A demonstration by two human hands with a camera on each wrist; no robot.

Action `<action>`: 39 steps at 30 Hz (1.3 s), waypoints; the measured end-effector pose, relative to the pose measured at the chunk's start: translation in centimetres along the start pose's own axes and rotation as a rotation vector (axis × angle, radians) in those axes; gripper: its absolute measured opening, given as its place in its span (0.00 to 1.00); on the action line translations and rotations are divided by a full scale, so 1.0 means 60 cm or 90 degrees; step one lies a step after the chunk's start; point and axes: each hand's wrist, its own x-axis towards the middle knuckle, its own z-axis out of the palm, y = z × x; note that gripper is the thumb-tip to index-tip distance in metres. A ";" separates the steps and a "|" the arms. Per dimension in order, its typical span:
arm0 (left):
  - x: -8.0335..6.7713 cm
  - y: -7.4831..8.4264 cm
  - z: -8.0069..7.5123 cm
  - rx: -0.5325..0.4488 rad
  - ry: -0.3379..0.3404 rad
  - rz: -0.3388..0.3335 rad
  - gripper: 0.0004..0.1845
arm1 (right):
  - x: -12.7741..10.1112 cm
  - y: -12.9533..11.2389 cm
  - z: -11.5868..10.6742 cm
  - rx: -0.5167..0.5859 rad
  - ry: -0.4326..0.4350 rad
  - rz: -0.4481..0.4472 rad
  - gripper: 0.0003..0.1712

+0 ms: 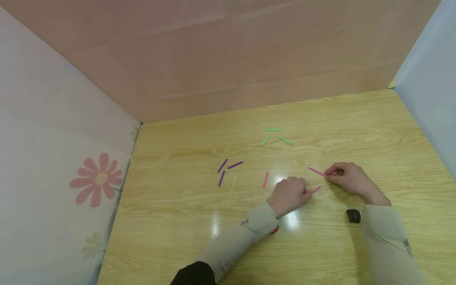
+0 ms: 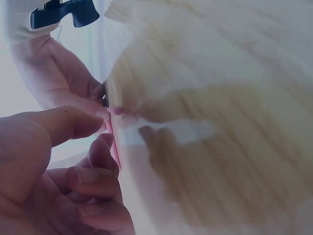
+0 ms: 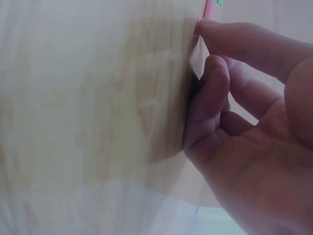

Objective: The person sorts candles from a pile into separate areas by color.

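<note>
In the head view, my right hand (image 1: 349, 180) pinches one end of a pink stick (image 1: 316, 171) between thumb and forefinger. Its other end points toward the far left. The right wrist view shows the thumb of the right hand (image 3: 210, 54) against the pink stick (image 3: 208, 10). My left hand (image 1: 289, 194) is low over the table, its thumb beside a second pink stick (image 1: 316, 189) whose near end is hidden. In the left wrist view, a gap shows between the thumb and loosely bent forefinger of the left hand (image 2: 73, 161). A third pink stick (image 1: 265, 179) lies left of it.
Three green sticks (image 1: 274, 130) lie farther back. Left of the hands are three purple sticks (image 1: 222, 165) and a thin pale stick (image 1: 232, 189). The wooden table (image 1: 171, 237) meets a brown backdrop (image 1: 185, 79) behind and light panels (image 1: 35, 138) at the sides.
</note>
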 end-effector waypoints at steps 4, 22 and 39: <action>-0.006 -0.013 -0.007 0.000 0.015 0.004 0.28 | -0.001 -0.001 0.001 0.000 0.005 -0.002 0.12; -0.036 -0.112 -0.048 -0.074 0.053 -0.097 0.08 | 0.000 -0.002 0.000 0.003 0.010 -0.003 0.11; -0.060 -0.153 -0.057 -0.081 0.055 -0.166 0.13 | -0.001 0.001 0.002 0.008 0.000 0.005 0.12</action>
